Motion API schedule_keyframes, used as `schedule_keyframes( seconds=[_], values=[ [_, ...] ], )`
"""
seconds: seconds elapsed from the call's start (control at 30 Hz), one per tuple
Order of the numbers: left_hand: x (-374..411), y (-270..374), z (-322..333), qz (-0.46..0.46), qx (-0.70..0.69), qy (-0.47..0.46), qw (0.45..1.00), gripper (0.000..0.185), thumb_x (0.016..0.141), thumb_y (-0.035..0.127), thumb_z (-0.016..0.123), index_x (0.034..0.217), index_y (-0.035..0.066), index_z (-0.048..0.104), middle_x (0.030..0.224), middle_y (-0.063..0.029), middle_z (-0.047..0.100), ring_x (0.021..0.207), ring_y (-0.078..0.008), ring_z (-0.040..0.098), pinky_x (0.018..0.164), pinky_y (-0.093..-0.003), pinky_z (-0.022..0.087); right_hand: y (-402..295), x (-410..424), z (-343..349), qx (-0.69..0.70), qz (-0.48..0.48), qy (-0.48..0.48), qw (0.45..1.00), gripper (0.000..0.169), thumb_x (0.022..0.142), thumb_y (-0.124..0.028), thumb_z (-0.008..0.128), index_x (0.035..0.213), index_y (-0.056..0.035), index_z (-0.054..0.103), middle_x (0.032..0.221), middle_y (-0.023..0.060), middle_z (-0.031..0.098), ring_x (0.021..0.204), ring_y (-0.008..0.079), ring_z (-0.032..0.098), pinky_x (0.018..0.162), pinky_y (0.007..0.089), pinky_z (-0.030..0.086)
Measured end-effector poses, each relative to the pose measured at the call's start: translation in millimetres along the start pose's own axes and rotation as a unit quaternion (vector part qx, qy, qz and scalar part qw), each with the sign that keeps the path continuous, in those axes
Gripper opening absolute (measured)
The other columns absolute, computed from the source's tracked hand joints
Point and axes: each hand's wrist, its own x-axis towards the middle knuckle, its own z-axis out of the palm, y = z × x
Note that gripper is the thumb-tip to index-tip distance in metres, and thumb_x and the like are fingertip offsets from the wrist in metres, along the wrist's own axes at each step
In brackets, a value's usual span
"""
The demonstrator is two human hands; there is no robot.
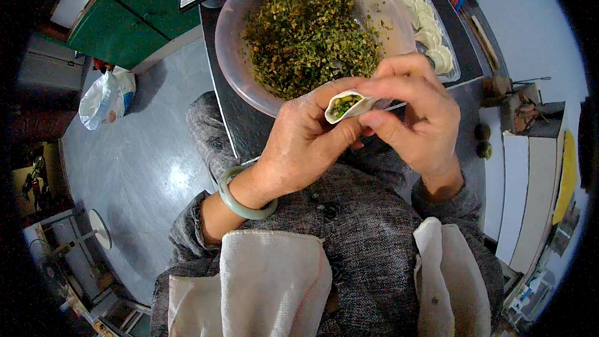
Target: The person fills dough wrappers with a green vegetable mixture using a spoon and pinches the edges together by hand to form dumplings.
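Between my two hands is a dumpling wrapper [333, 113] folded over chopped green and yellow filling [345, 102]. Its left end gapes, so the filling shows; the right part is pinched together. My left hand [304, 135], with a pale green bangle [243, 196] at the wrist, supports the open end with thumb and fingers. From the other side my right hand [416, 107] presses the wrapper's edges between thumb and forefinger. Just beyond both hands stands a large translucent plastic bowl [229, 75] of chopped vegetable filling [309, 37]. Behind my right hand, a clear tray [453, 68] holds several folded dumplings [428, 23].
The bowl and tray rest on a black table [243, 133] with a pale edge. A white plastic bag [100, 98] stands on the grey floor [159, 150] at left, by a green cabinet [135, 14]. White boxes [514, 187] line the right side.
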Motion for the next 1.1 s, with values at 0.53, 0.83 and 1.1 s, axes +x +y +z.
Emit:
schedule_keyframes(
  seconds=[0.53, 0.83, 1.1],
  values=[
    [1, 1, -4, 0.11, 0.257, 0.013, 0.96, 0.033, 0.082, 0.004, 0.065, 0.114, 0.001, 0.059, 0.08, -0.0163, 0.063, 0.062, -0.0193, 0.061, 0.058, -0.0309, 0.049, 0, 8, 2, -0.066, -0.023, -0.055, 0.996, 0.028, 0.074, -0.008, 0.075, 0.101, -0.0036, 0.068, 0.102, 0.0107, 0.058, 0.091, 0.0215, 0.058, 0.079, 0.0304, 0.047],
    [5, -7, -3, 0.129, 0.226, 0.033, 0.965, 0.039, 0.082, 0.002, 0.064, 0.12, 0.001, 0.057, 0.086, -0.0191, 0.065, 0.063, -0.0206, 0.062, 0.057, -0.0293, 0.049, 5, 3, 4, -0.029, -0.001, -0.039, 0.999, 0.023, 0.073, 0.001, 0.073, 0.095, -0.0027, 0.071, 0.096, 0.0082, 0.058, 0.088, 0.0177, 0.056, 0.074, 0.0269, 0.045],
    [3, -3, 2, 0.026, 0.134, 0.025, 0.99, 0.041, 0.083, 0.003, 0.064, 0.123, -0.001, 0.055, 0.087, -0.0098, 0.065, 0.071, -0.0094, 0.058, 0.063, -0.0259, 0.049, 7, 4, 5, -0.032, -0.044, -0.01, 0.998, 0.017, 0.072, 0.001, 0.074, 0.088, -0.003, 0.071, 0.089, 0.0068, 0.06, 0.085, 0.0203, 0.055, 0.075, 0.0311, 0.045]
  ],
)
